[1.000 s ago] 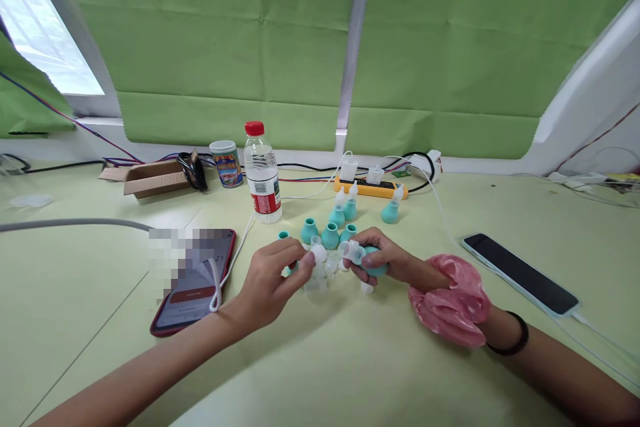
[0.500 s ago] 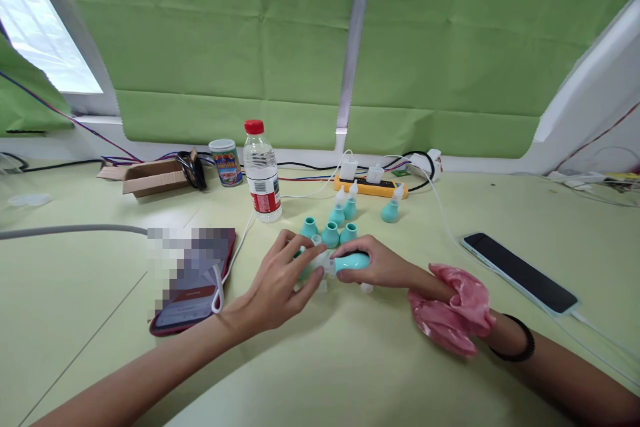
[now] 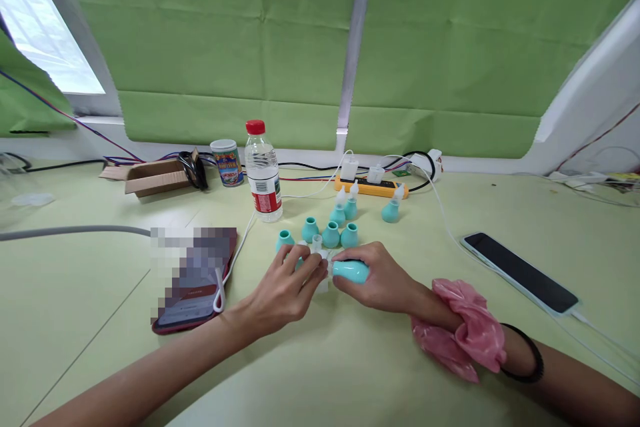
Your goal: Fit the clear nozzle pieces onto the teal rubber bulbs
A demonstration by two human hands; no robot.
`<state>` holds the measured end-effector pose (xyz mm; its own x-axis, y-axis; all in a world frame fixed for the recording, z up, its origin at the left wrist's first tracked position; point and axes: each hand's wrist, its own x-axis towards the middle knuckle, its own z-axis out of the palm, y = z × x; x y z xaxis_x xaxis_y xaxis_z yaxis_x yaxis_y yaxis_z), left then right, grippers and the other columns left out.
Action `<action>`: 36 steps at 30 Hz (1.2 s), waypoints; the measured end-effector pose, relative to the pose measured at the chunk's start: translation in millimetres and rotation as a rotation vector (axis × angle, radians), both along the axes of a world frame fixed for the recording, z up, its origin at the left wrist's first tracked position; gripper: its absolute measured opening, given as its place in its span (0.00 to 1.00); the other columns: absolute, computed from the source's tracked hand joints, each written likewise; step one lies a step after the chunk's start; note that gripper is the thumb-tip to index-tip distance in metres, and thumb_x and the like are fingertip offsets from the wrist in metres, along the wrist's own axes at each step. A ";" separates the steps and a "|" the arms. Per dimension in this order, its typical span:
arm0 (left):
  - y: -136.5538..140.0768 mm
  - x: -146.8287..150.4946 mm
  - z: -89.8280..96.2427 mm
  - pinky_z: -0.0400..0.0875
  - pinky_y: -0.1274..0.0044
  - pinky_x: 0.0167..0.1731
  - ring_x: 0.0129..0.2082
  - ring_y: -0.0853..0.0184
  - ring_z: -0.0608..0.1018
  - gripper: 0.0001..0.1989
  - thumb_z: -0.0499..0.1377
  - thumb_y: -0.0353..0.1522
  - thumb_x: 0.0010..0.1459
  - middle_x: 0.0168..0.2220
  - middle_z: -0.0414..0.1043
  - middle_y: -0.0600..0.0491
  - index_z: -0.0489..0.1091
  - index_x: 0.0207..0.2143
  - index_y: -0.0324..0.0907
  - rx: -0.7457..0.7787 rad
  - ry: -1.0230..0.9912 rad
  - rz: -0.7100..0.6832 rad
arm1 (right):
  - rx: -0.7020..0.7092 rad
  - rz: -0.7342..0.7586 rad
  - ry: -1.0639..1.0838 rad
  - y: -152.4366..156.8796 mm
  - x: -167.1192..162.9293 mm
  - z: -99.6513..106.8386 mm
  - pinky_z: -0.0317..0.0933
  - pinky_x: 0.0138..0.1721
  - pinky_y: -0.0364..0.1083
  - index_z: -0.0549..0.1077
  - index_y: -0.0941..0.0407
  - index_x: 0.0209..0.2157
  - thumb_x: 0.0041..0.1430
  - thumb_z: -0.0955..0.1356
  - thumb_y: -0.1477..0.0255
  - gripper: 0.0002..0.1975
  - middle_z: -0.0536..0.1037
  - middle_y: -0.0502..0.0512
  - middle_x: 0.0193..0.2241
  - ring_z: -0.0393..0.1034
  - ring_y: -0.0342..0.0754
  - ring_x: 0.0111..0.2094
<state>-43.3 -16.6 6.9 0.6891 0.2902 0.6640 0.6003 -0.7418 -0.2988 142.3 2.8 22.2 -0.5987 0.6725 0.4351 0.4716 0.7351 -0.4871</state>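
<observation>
Lying on the pale table, a red-edged phone is partly blurred out, and a red-capped bottle stands upright behind it to the right. The left hand comes next, its fingers bent and drawn close together, thumb and forefinger nearly meeting; their tips are at the clear collar of a teal bulb, though whether they pinch a further piece is hidden. Just beyond those fingers, four open-mouthed bulbs stand upright, with a clear tube upright in front of them. The teal bulb is tipped on its side, neck to the left, gripped by the right hand, whose thumb and fingers close around its body. Farther back, three nozzle-topped bulbs stand near an orange power strip. On the right wrist sits a pink scrunchie, then a black band; a dark-screened phone lies well apart at the right.
</observation>
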 end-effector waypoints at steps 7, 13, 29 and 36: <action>1.8 0.6 7.0 0.62 0.71 0.30 0.31 0.66 0.63 0.05 0.50 0.23 0.55 0.29 0.67 0.49 0.64 0.29 0.35 -0.198 -0.022 0.003 | 0.142 -0.013 -0.003 -4.9 -2.1 -4.2 0.59 0.27 0.42 0.70 0.58 0.28 0.46 0.64 0.76 0.05 0.75 0.54 0.25 0.68 0.46 0.25; 0.2 0.3 13.1 0.63 0.74 0.31 0.31 0.68 0.63 0.03 0.52 0.24 0.54 0.28 0.67 0.50 0.64 0.31 0.37 -0.409 -0.238 -0.113 | 0.180 -0.020 -0.083 -4.9 -0.6 -1.4 0.58 0.27 0.42 0.69 0.58 0.29 0.46 0.63 0.75 0.06 0.74 0.54 0.25 0.67 0.46 0.26; -4.7 -1.7 22.9 0.62 0.70 0.32 0.31 0.63 0.65 0.11 0.47 0.21 0.54 0.26 0.68 0.48 0.68 0.27 0.34 0.080 0.315 -0.042 | 0.137 0.023 -0.272 -7.6 1.4 3.0 0.51 0.24 0.41 0.67 0.58 0.22 0.44 0.63 0.76 0.03 0.69 0.51 0.19 0.61 0.42 0.21; -0.8 -1.8 13.9 0.61 0.71 0.28 0.29 0.64 0.63 0.08 0.48 0.22 0.53 0.25 0.67 0.49 0.66 0.27 0.34 -0.037 0.157 0.017 | 0.048 -0.028 -0.344 -2.1 6.2 15.7 0.47 0.22 0.40 0.63 0.57 0.16 0.46 0.62 0.74 0.08 0.62 0.48 0.14 0.53 0.39 0.18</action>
